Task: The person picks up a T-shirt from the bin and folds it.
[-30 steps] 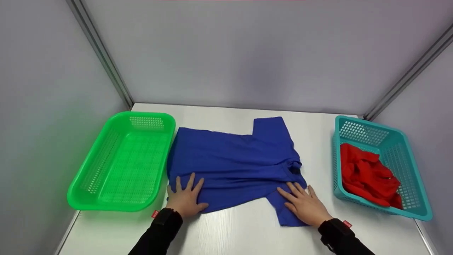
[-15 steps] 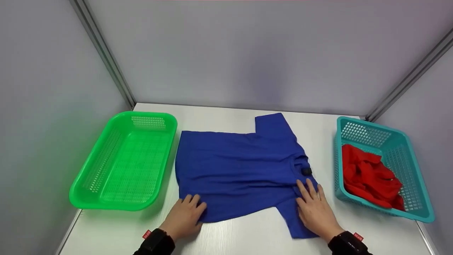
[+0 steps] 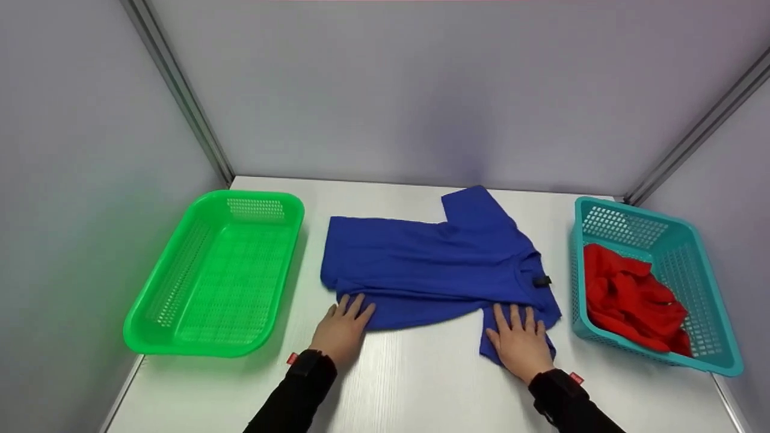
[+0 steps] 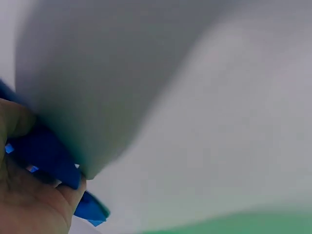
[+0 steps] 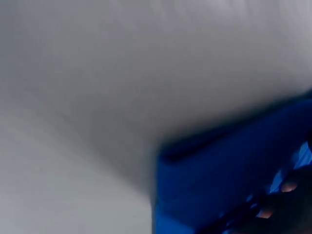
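A blue short-sleeved T-shirt (image 3: 415,252) lies on the white table, its collar to the right and hem to the left. Creases run along its near side. My left hand (image 3: 343,331) rests with extended fingers on the near hem corner; in the left wrist view blue cloth shows under the palm and between the fingers of that hand (image 4: 29,200). My right hand (image 3: 520,343) lies with fingers spread on the near sleeve, below the collar. A small black tag (image 3: 542,281) sits at the collar opening. The right wrist view shows the sleeve's edge (image 5: 195,180) and dim fingertips.
A green plastic basket (image 3: 274,328) with nothing in it stands at the left. At the right is a teal basket (image 3: 713,294) holding crumpled red cloth (image 3: 631,300). Grey panels (image 3: 385,90) enclose the table (image 3: 421,385) at the back and sides.
The T-shirt has shifted to the right, away from the green basket, and its near side is drawn in. My left hand curled at the hem, moved right, and its fingers are now extended.
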The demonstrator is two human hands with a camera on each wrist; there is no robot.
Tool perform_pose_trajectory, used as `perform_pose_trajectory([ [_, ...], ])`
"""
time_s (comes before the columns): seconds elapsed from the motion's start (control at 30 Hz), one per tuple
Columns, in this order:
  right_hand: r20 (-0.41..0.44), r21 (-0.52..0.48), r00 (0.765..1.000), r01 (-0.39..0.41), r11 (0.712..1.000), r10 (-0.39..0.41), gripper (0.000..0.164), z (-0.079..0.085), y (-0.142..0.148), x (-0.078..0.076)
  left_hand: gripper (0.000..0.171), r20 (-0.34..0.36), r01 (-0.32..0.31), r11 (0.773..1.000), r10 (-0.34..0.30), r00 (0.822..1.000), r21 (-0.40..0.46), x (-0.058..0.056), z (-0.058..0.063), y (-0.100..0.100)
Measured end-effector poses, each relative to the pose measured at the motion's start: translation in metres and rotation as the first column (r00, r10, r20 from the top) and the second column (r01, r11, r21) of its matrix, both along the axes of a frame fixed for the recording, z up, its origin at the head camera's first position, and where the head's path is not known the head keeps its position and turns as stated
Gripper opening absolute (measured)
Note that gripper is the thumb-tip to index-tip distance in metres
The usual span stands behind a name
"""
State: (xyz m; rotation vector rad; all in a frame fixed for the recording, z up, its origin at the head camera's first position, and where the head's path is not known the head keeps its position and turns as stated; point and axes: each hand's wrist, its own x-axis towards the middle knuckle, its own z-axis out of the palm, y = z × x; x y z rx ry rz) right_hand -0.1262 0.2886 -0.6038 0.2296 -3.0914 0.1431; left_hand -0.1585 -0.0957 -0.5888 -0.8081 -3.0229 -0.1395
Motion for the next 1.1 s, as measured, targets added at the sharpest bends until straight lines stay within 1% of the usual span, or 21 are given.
perform_pose_trajectory([
  [0.07, -0.002, -0.033, 1.0, 0.031, 0.999, -0.031, 0.056, -0.001, -0.002, -0.006, 0.053, -0.002, -0.014, 1.0, 0.014, 1.0, -0.002, -0.008, -0.001, 0.005],
  [0.13, 0.026, -0.08, 1.0, 0.01, 0.997, -0.008, 0.057, -0.003, -0.003, -0.011, 0.048, -0.018, -0.054, 0.999, 0.053, 0.998, -0.008, -0.014, 0.0, 0.003],
  [0.23, 0.059, -0.091, 0.994, -0.091, 0.992, 0.097, 0.059, -0.003, -0.001, -0.015, 0.042, -0.043, -0.124, 0.992, 0.123, 0.991, -0.011, -0.017, 0.003, -0.009],
  [0.3, 0.044, -0.047, 0.981, -0.185, 0.982, 0.187, 0.06, -0.002, 0.003, -0.014, 0.037, -0.069, -0.148, 0.989, 0.147, 0.987, -0.007, -0.014, 0.005, -0.021],
  [0.33, 0.026, -0.017, 0.973, -0.231, 0.973, 0.231, 0.061, -0.001, 0.006, -0.011, 0.034, -0.096, -0.148, 0.989, 0.147, 0.984, -0.002, -0.012, 0.005, -0.028],
  [0.4, -0.017, 0.034, 0.949, -0.315, 0.949, 0.315, 0.062, 0.002, 0.015, -0.004, 0.026, -0.188, -0.117, 0.993, 0.117, 0.975, 0.011, -0.006, 0.005, -0.039],
  [0.43, -0.033, 0.051, 0.934, -0.354, 0.934, 0.356, 0.062, 0.003, 0.021, 0.0, 0.021, -0.244, -0.093, 0.996, 0.094, 0.965, 0.015, -0.004, 0.005, -0.043],
  [0.5, -0.033, 0.061, 0.905, -0.422, 0.904, 0.425, 0.065, 0.006, 0.035, 0.011, 0.014, -0.362, -0.046, 0.999, 0.05, 0.931, 0.019, 0.001, 0.006, -0.049],
  [0.57, 0.001, 0.055, 0.881, -0.473, 0.879, 0.474, 0.07, 0.009, 0.049, 0.021, 0.019, -0.447, -0.017, 1.0, 0.023, 0.894, 0.017, 0.005, 0.009, -0.053],
  [0.6, 0.026, 0.046, 0.875, -0.485, 0.873, 0.484, 0.071, 0.01, 0.055, 0.026, 0.022, -0.466, -0.014, 1.0, 0.019, 0.885, 0.013, 0.007, 0.011, -0.054],
  [0.63, 0.054, 0.041, 0.873, -0.486, 0.873, 0.484, 0.071, 0.011, 0.061, 0.03, 0.025, -0.469, -0.02, 1.0, 0.022, 0.883, 0.01, 0.008, 0.013, -0.055],
  [0.67, 0.072, 0.036, 0.875, -0.482, 0.875, 0.479, 0.069, 0.011, 0.066, 0.033, 0.028, -0.465, -0.028, 1.0, 0.03, 0.885, 0.01, 0.01, 0.015, -0.056],
  [0.73, 0.075, 0.038, 0.878, -0.476, 0.879, 0.473, 0.055, 0.011, 0.074, 0.037, 0.033, -0.432, -0.053, 0.999, 0.053, 0.9, 0.012, 0.012, 0.019, -0.056],
  [0.8, 0.046, 0.058, 0.881, -0.473, 0.879, 0.471, 0.04, 0.011, 0.078, 0.038, 0.035, -0.387, -0.08, 0.997, 0.081, 0.918, 0.019, 0.015, 0.022, -0.056],
  [0.87, -0.005, 0.09, 0.877, -0.479, 0.873, 0.481, 0.037, 0.009, 0.079, 0.038, 0.036, -0.348, -0.097, 0.995, 0.102, 0.932, 0.031, 0.016, 0.024, -0.056],
  [0.9, -0.03, 0.108, 0.872, -0.483, 0.869, 0.488, 0.037, 0.008, 0.079, 0.037, 0.036, -0.337, -0.102, 0.994, 0.109, 0.935, 0.038, 0.016, 0.025, -0.055],
  [0.97, -0.088, 0.132, 0.868, -0.476, 0.87, 0.488, 0.037, 0.007, 0.078, 0.036, 0.034, -0.335, -0.105, 0.993, 0.119, 0.935, 0.059, 0.017, 0.026, -0.054],
  [1.0, -0.121, 0.134, 0.872, -0.459, 0.878, 0.474, 0.035, 0.008, 0.077, 0.034, 0.033, -0.341, -0.104, 0.992, 0.122, 0.932, 0.072, 0.017, 0.026, -0.053],
  [1.07, -0.202, 0.094, 0.886, -0.406, 0.909, 0.417, 0.032, 0.011, 0.074, 0.032, 0.031, -0.358, -0.098, 0.99, 0.127, 0.925, 0.097, 0.017, 0.027, -0.052],
  [1.1, -0.244, 0.055, 0.896, -0.371, 0.927, 0.372, 0.03, 0.015, 0.072, 0.03, 0.03, -0.366, -0.093, 0.99, 0.127, 0.922, 0.11, 0.017, 0.029, -0.052],
])
